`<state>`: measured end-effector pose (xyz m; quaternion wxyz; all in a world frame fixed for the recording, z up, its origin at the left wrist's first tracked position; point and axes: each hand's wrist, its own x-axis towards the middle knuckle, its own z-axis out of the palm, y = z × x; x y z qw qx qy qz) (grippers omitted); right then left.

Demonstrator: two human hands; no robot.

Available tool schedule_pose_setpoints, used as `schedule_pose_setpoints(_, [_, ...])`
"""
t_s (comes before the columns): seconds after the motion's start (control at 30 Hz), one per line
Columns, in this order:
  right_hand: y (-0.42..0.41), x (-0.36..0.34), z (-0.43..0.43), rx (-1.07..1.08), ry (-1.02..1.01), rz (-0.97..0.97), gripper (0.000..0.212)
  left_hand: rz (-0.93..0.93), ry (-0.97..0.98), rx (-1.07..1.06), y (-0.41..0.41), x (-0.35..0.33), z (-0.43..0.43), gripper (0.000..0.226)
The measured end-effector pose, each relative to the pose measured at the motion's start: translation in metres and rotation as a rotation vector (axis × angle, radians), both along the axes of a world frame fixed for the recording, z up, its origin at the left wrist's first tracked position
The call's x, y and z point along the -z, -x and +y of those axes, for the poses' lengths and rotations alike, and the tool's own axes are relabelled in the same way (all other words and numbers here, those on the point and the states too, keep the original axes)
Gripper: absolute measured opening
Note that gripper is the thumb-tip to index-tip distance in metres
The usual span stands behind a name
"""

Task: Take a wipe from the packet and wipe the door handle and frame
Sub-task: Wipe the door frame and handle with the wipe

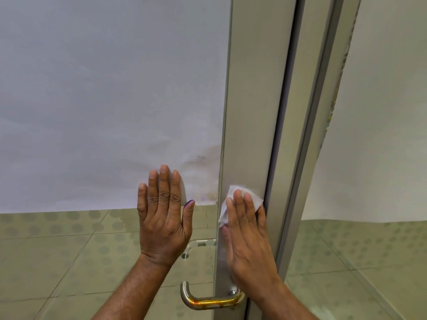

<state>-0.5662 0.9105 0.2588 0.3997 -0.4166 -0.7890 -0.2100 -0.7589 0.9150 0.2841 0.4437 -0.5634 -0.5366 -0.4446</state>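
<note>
The person's right hand lies flat, fingers spread slightly, pressing a crumpled white wet wipe against the brushed silver aluminium door frame. The wipe sits under the fingertips on the frame's upright, with its edges showing above and to the left of the fingers. This grip is a flat-palm press, not a closed pinch.

The left hand rests open and empty, palm flat, fingers together and pointing up, on the frosted white glass door panel just left of the frame. Its grip holds nothing.

Below both hands, the curved stainless-steel lever door handle, with rusty orange staining along its underside, projects leftward from the frame, apart from the wipe. Smudges mark the glass beside the frame, near the left hand, though they are too faint to say what they are.
</note>
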Motion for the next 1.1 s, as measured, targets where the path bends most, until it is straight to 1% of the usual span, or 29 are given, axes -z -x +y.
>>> schedule_pose_setpoints(0.03, [0.006, -0.004, 0.0, 0.007, 0.006, 0.051, 0.072, -0.001, -0.001, 0.003, 0.0, 0.0, 0.0, 0.065])
schedule_pose_setpoints(0.07, [0.011, -0.003, -0.002, 0.013, 0.018, 0.084, 0.074, -0.002, -0.001, 0.003, 0.0, 0.0, 0.0, 0.065])
schedule_pose_setpoints(0.13, [0.017, 0.012, -0.008, 0.049, 0.043, 0.087, 0.086, -0.002, -0.002, -0.002, 0.0, 0.0, 0.0, 0.065])
schedule_pose_setpoints(0.2, [0.017, 0.034, -0.012, 0.093, 0.031, 0.011, 0.097, 0.0, -0.007, 0.0, 0.0, 0.0, -0.001, 0.064])
schedule_pose_setpoints(0.27, [0.01, 0.051, -0.013, 0.118, -0.008, -0.123, 0.112, 0.005, -0.013, 0.005, 0.0, -0.001, -0.001, 0.064])
schedule_pose_setpoints(0.33, [0.001, 0.057, -0.011, 0.159, -0.022, -0.252, 0.138, 0.008, -0.014, 0.003, -0.001, -0.002, -0.001, 0.064])
schedule_pose_setpoints(0.37, [-0.004, 0.058, -0.011, 0.18, -0.013, -0.287, 0.151, 0.007, -0.015, 0.001, -0.001, -0.002, -0.001, 0.064])
schedule_pose_setpoints(0.4, [-0.006, 0.06, -0.01, 0.201, 0.008, -0.29, 0.157, 0.005, -0.016, -0.001, -0.001, -0.002, 0.0, 0.064])
schedule_pose_setpoints(0.43, [-0.008, 0.061, -0.011, 0.216, 0.005, -0.293, 0.156, 0.005, -0.018, -0.003, -0.001, -0.002, 0.0, 0.064])
schedule_pose_setpoints(0.47, [-0.01, 0.063, -0.012, 0.214, -0.037, -0.317, 0.145, 0.006, -0.02, -0.005, 0.0, -0.002, 0.0, 0.065])
schedule_pose_setpoints(0.5, [-0.011, 0.066, -0.012, 0.188, -0.115, -0.324, 0.121, 0.006, -0.02, -0.006, 0.0, -0.002, 0.0, 0.064])
schedule_pose_setpoints(0.53, [-0.011, 0.07, -0.012, 0.168, -0.141, -0.307, 0.093, 0.005, -0.019, -0.005, 0.0, -0.002, -0.001, 0.064])
schedule_pose_setpoints(0.57, [-0.011, 0.067, -0.012, 0.172, -0.122, -0.289, 0.077, 0.002, -0.015, -0.002, 0.0, -0.002, -0.001, 0.064])
schedule_pose_setpoints(0.6, [-0.01, 0.064, -0.013, 0.168, -0.11, -0.288, 0.075, 0.001, -0.012, 0.001, -0.001, -0.002, -0.001, 0.064])
schedule_pose_setpoints(0.67, [-0.008, 0.052, -0.014, 0.153, -0.101, -0.293, 0.084, 0.005, -0.011, -0.001, -0.002, -0.002, -0.002, 0.064])
schedule_pose_setpoints(0.7, [-0.006, 0.041, -0.017, 0.144, -0.098, -0.262, 0.081, 0.007, -0.014, -0.002, -0.002, -0.002, -0.002, 0.064])
schedule_pose_setpoints(0.77, [0.001, 0.022, -0.019, 0.104, -0.034, -0.141, 0.063, 0.006, -0.017, -0.004, -0.001, -0.002, -0.002, 0.064])
schedule_pose_setpoints(0.83, [0.007, 0.011, -0.021, 0.05, 0.054, -0.052, 0.061, 0.003, -0.015, -0.001, -0.001, -0.002, -0.002, 0.064])
schedule_pose_setpoints(0.87, [0.009, 0.011, -0.021, 0.048, 0.063, -0.048, 0.06, 0.003, -0.013, 0.002, -0.001, -0.002, -0.002, 0.064])
schedule_pose_setpoints(0.93, [0.007, 0.026, -0.02, 0.069, 0.051, -0.116, 0.062, 0.004, -0.014, 0.001, -0.001, -0.002, -0.002, 0.064])
schedule_pose_setpoints(1.03, [-0.007, 0.057, -0.019, 0.099, 0.029, -0.311, 0.066, 0.002, -0.014, -0.003, 0.0, -0.001, -0.001, 0.064])
schedule_pose_setpoints(1.1, [-0.014, 0.065, -0.018, 0.115, 0.028, -0.365, 0.068, 0.004, -0.014, -0.003, 0.0, -0.001, -0.001, 0.064])
